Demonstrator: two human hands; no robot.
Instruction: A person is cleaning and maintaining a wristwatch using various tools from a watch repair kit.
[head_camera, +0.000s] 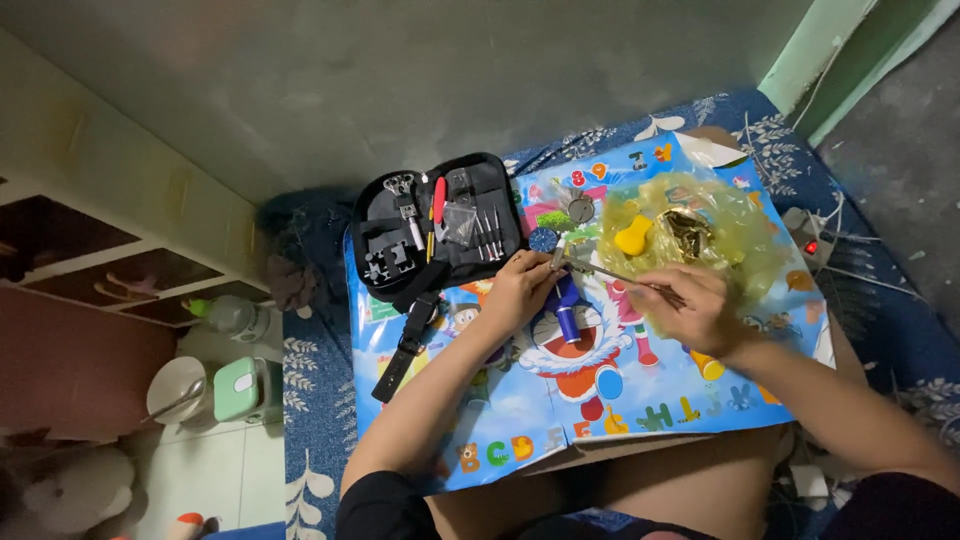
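My left hand (518, 292) rests on a colourful cartoon board (560, 400) on my lap, its fingers pinching a small object I cannot make out. My right hand (700, 305) grips a thin metal tool (600, 270) whose tip points left toward the left hand's fingers. A small blue cylinder (568, 322) lies just below the left hand. An open black tool case (440, 228) with several small tools sits at the board's upper left.
A black strap (405, 350) lies beside the case. A crumpled clear plastic bag (700, 235) with a yellow piece (633, 237) sits at upper right. Round small parts (581, 209) lie near the case. Shelves, a bowl and a green container stand at left.
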